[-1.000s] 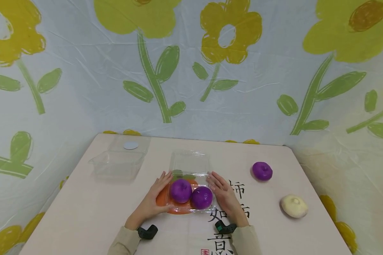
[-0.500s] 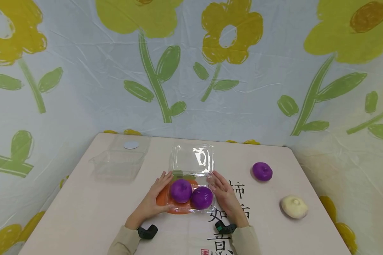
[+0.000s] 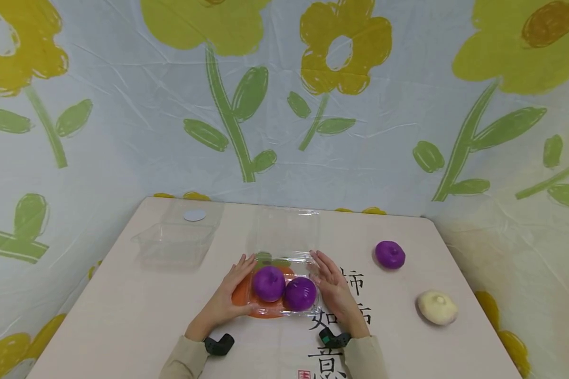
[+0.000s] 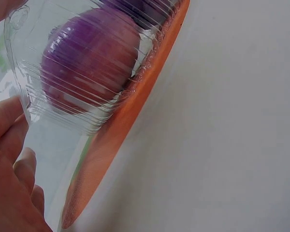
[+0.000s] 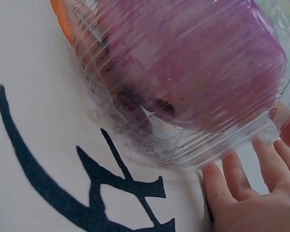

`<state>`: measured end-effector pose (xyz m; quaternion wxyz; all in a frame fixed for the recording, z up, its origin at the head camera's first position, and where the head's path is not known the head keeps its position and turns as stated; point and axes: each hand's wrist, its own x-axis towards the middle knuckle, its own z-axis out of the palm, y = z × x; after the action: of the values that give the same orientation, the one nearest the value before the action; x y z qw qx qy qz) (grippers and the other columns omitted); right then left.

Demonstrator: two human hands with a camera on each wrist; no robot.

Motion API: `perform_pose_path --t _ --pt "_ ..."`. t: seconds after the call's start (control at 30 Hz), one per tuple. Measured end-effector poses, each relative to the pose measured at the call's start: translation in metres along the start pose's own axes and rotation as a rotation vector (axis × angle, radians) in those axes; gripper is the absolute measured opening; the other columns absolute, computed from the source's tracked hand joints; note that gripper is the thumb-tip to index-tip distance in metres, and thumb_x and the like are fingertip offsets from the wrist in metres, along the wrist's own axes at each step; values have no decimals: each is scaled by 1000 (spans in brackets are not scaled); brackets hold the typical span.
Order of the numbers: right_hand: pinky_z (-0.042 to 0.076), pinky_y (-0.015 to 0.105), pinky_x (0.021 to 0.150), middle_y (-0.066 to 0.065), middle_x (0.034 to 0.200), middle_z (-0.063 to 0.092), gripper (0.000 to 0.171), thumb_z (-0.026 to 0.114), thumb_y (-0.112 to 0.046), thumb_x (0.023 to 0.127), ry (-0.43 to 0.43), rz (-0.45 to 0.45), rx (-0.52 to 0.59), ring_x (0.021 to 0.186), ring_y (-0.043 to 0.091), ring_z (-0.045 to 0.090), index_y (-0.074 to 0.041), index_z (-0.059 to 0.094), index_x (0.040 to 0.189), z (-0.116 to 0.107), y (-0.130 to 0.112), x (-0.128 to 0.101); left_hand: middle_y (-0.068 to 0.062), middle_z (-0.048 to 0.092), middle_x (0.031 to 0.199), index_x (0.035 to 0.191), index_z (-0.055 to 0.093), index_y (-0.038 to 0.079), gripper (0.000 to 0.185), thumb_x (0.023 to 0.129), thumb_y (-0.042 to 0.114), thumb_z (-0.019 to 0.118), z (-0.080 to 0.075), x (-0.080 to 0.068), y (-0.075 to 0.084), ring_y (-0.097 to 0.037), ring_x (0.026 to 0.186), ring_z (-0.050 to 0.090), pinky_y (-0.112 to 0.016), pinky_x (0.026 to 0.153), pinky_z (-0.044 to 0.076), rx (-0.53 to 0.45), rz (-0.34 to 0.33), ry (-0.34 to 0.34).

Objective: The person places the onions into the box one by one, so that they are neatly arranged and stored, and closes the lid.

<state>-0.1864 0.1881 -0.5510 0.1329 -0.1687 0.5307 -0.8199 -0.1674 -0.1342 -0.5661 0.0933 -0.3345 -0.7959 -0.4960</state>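
Observation:
In the head view, an open clear plastic clamshell box [image 3: 285, 314] stands over an orange and green picture, its lid [image 3: 286, 226] tilted back. Two round purple onion-like vegetables [image 3: 268, 283] lie inside. My left hand [image 3: 227, 295] rests along the box's left side, fingers extended and thumb at the near corner. On the right side, my right hand [image 3: 337, 295] touches the wall with its fingers, the thumb near the rim. The left wrist view shows one purple vegetable [image 4: 89, 60] through the ribbed wall. Spread right-hand fingers [image 5: 234, 176] meet the box bottom's edge in the right wrist view.
A second open clear box [image 3: 175, 245] stands at the back left. Another purple onion-like vegetable [image 3: 390, 255] and a cream-coloured one [image 3: 437, 307] lie on the right side of the table [image 3: 123, 316]. Black characters [image 3: 327, 363] mark the table surface. Flowered cloth hangs behind.
The box's lid has swung further back, away from me. The tips of my right fingers have shifted slightly at the hinge; the left hand and both purple vegetables stay in place.

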Motion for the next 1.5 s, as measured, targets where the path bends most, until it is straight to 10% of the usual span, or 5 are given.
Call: perform_pose_path --t 0.43,0.87,0.97,1.27,1.5 --pt "24 46 118 25 162 9 73 39 20 92 -44 -107 -30 147 42 18 1 9 156 0 1 1 -14 28 161 151 36 1 94 77 33 85 1 -1 -2 -44 148 13 -44 123 3 8 -10 10" --pt "31 33 115 22 161 21 56 46 17 91 30 -93 0 142 17 37 0 31 142 3 1 -2 -10 28 161 158 25 13 112 69 32 90 0 -4 9 -34 147 25 -28 117 19 -16 -185 46" --pt "31 29 115 24 160 21 51 47 18 89 15 -120 11 142 16 37 2 34 136 3 1 -1 -4 26 162 159 21 19 114 70 37 89 0 -5 4 -28 148 23 -41 118 23 -15 -196 32" --pt "28 34 116 27 160 18 49 51 14 90 13 -99 -11 149 35 19 12 28 133 5 0 -2 -5 26 162 157 25 14 107 73 42 86 -1 -5 2 -30 149 20 -70 108 26 -20 -134 23" --pt "30 41 116 28 159 20 45 52 9 92 32 -73 -40 147 40 21 14 29 130 3 2 -2 -10 29 160 155 30 8 88 87 49 69 -3 -7 1 -34 149 18 -44 119 18 -75 -74 40"
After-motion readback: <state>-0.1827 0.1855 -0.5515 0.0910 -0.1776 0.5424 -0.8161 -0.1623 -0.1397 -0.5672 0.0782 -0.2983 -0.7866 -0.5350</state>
